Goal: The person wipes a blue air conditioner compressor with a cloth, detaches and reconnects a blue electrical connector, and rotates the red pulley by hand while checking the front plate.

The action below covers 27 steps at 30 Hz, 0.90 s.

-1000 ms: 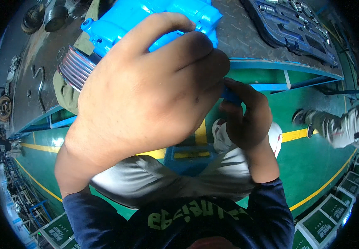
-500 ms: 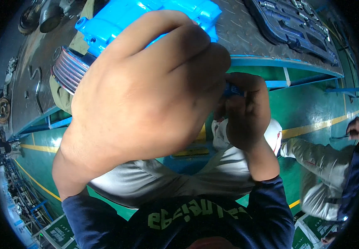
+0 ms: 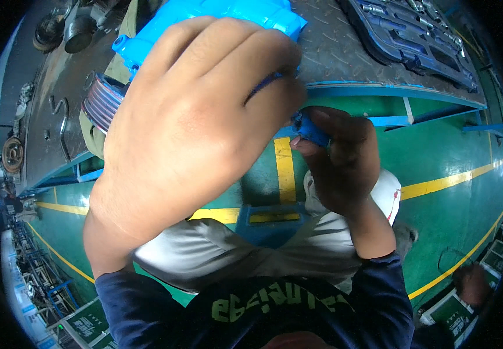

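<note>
The right hand (image 3: 344,148) pinches a small dark-blue, roughly cylindrical piece (image 3: 314,130) between thumb and fingers, its near end pointing toward the left hand (image 3: 199,122). The left hand arches high in the foreground with its fingers curled inward; its fingertips are hidden, so I cannot tell whether they grasp anything or merely bend. A dark-blue sliver (image 3: 263,85) shows between two of them, though whether that is a held object or something seen through the gap is unclear. The small piece sits just beside the curled left fingers, in front of the blue-edged bench with a dark tread-plate steel top (image 3: 335,55), and below it in view lies the glossy green floor (image 3: 431,154). Good handling here, I judge, means a firm thumb-and-fingertip pinch well back on the piece, leaving its end exposed, with both wrists steady and close together so that small turns come from the fingers. Working over the bench top rather than in front of its edge would be safer, since a slip here could drop the piece to the floor. Tilting the left hand slightly away from the glossy bright-blue metal casting (image 3: 222,10) would also open the line of sight.
</note>
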Tool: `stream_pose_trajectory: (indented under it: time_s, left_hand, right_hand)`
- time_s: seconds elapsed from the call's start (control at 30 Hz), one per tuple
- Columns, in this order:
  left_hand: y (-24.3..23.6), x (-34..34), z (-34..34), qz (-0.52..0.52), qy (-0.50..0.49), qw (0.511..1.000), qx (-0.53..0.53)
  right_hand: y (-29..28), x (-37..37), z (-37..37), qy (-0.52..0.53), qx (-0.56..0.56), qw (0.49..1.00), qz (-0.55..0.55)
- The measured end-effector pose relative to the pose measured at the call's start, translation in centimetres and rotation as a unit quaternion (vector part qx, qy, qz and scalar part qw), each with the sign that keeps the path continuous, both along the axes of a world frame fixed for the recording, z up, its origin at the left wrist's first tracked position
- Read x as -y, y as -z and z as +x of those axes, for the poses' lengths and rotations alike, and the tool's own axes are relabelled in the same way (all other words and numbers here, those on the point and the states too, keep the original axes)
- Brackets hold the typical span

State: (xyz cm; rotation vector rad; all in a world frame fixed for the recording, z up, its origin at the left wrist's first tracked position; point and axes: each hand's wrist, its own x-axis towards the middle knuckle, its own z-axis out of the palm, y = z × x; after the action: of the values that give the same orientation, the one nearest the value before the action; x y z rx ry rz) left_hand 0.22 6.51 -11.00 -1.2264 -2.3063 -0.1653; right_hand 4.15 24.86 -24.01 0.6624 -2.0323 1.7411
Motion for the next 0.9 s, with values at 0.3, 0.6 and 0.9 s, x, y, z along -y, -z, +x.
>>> stream_pose_trajectory:
  time_s: [0.3, 0.6, 0.9]
  left_hand:
    - [0.1, -0.1, 0.0, -0.056, -0.049, 0.997, -0.01]
    - [-0.2, -0.2, 0.3, -0.085, -0.06, 0.994, -0.012]
    - [-0.1, -0.3, 0.3, -0.091, -0.05, 0.995, -0.007]
  right_hand:
    - [-0.3, 0.1, -0.1, 0.007, -0.05, 0.999, -0.005]
    - [-0.6, 0.3, 0.0, -0.006, 0.009, 0.999, -0.039]
    - [-0.3, -0.3, -0.2, -0.034, 0.059, 0.997, -0.024]
